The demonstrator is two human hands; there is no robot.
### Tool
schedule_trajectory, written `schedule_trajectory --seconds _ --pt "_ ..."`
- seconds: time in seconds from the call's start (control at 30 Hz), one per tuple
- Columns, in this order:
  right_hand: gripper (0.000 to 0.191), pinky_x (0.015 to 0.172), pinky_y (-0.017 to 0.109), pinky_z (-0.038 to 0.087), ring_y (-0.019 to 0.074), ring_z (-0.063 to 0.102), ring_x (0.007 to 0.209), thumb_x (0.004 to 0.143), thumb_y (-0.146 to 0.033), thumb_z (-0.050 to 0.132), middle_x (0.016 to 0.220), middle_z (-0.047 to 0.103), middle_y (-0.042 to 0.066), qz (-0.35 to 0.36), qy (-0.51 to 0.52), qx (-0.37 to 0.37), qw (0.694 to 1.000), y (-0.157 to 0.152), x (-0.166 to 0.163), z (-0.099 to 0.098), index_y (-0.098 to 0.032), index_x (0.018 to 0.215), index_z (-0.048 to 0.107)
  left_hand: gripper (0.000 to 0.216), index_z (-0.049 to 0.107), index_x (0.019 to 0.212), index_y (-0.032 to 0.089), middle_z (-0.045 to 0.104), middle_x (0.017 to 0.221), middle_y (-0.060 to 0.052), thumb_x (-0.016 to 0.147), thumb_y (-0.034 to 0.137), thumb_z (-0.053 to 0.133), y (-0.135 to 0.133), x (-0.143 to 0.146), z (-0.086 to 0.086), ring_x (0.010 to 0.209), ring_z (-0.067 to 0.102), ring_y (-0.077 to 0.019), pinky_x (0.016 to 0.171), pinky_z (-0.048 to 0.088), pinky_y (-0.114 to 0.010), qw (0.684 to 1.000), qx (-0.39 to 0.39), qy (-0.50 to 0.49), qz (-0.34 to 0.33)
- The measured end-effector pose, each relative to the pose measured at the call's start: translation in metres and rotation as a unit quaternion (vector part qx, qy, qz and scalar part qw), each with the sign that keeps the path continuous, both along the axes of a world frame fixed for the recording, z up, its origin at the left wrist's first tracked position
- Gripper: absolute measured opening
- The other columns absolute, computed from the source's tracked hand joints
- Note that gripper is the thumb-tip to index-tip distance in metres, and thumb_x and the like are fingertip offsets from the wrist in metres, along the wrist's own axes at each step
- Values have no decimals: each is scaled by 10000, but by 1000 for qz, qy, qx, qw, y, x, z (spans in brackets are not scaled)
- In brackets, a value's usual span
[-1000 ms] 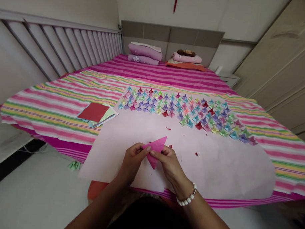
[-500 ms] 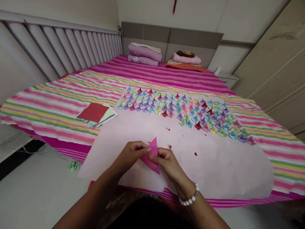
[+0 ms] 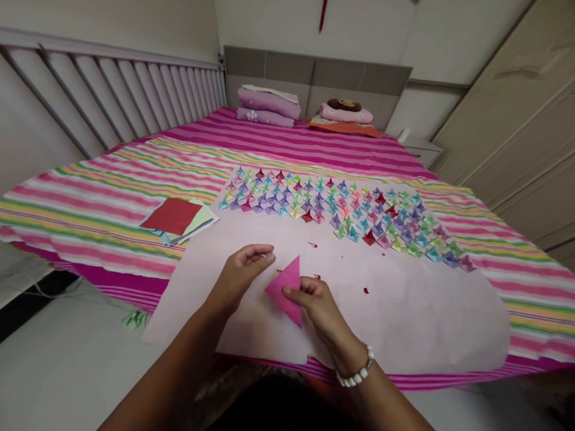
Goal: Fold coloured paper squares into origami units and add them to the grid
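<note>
My right hand (image 3: 313,299) pinches a folded pink paper triangle (image 3: 285,287) just above the pale pink sheet (image 3: 406,314) spread on the bed. My left hand (image 3: 242,273) hovers a little to the left of the triangle, off the paper, with its fingers loosely curled and nothing in them. A white bead bracelet (image 3: 355,375) circles my right wrist. Beyond my hands, several rows of small folded paper pieces (image 3: 335,208) in many colours lie on the sheet.
A stack of coloured paper squares (image 3: 177,218), red on top, lies on the striped bedspread (image 3: 104,196) to the left. Small red scraps (image 3: 366,290) dot the sheet. Folded bedding (image 3: 269,105) and a pillow (image 3: 345,114) rest by the headboard. A railing (image 3: 107,90) runs along the left.
My left hand has let go of the pink triangle and drawn back to the left. The right hand alone keeps hold of it, and the paper now shows as a smaller folded triangle.
</note>
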State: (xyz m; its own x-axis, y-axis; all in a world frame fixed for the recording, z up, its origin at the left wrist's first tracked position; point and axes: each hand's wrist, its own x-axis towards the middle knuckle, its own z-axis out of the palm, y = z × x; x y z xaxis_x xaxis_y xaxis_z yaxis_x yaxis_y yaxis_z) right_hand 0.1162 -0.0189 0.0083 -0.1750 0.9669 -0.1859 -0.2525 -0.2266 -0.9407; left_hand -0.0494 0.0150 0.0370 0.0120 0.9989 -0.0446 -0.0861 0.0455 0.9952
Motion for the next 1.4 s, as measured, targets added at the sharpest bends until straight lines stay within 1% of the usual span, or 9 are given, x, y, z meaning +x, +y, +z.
schedule_trajectory --seconds 0.07,0.13,0.27,0.4,0.5,0.87,1.07,1.23,1.4 --pt "255 528 255 365 104 449 485 595 -383 823 532 601 -26 -25 7 14 1000 4 4 3 -170 598 683 401 709 970 169 713 878 -53 637 373 800 -7 -2 -10 849 621 -189 806 466 -326 998 -41 -3 -49" --pt "251 542 264 377 118 475 506 609 -397 813 552 617 -15 -26 11 23 999 6 5 6 -175 627 698 350 716 937 165 703 843 -42 661 368 786 -14 -3 -21 784 605 -160 765 460 -301 993 -72 -10 -88" --pt "281 560 270 379 126 476 531 639 -425 801 564 588 -21 -17 8 37 999 4 2 11 -187 613 655 281 691 723 142 596 636 2 680 411 763 -23 1 -34 618 507 -108 651 426 -258 990 -96 -53 -92" --pt "369 562 265 361 122 431 545 758 -511 690 563 518 -29 -32 13 64 997 2 0 16 -193 598 592 334 633 661 145 549 619 17 617 430 800 -24 5 -33 590 466 -87 629 415 -235 978 -130 -129 -96" --pt "408 555 268 353 129 424 549 808 -547 619 566 497 -24 -35 22 71 997 2 2 20 -195 606 575 338 605 642 154 532 619 25 606 425 805 -25 6 -32 589 447 -83 619 403 -220 974 -135 -146 -106" --pt "299 541 256 327 113 383 517 753 -423 688 529 468 -43 -41 30 53 997 1 3 21 -198 585 586 317 610 650 144 533 626 33 613 380 818 -31 5 -35 594 436 -72 622 366 -210 963 -158 -181 -120" --pt "86 566 246 377 123 485 565 688 -278 682 616 591 -29 -24 33 53 998 2 2 16 -202 696 643 294 612 657 147 532 638 36 636 371 801 -30 7 -36 566 423 -65 588 350 -215 969 -155 -156 -111" --pt "36 558 245 395 130 496 566 665 -180 578 622 584 -30 -53 -67 115 990 6 2 8 -195 683 605 327 657 823 143 557 663 24 654 392 786 -31 16 -29 563 443 -68 573 347 -218 979 -146 -116 -86" --pt "74 533 236 379 121 465 549 713 -189 529 585 530 -39 -94 -214 186 954 6 -1 2 -187 646 560 443 651 962 110 556 662 6 791 517 614 -34 23 -22 602 494 -103 596 394 -243 991 -88 -42 -92"
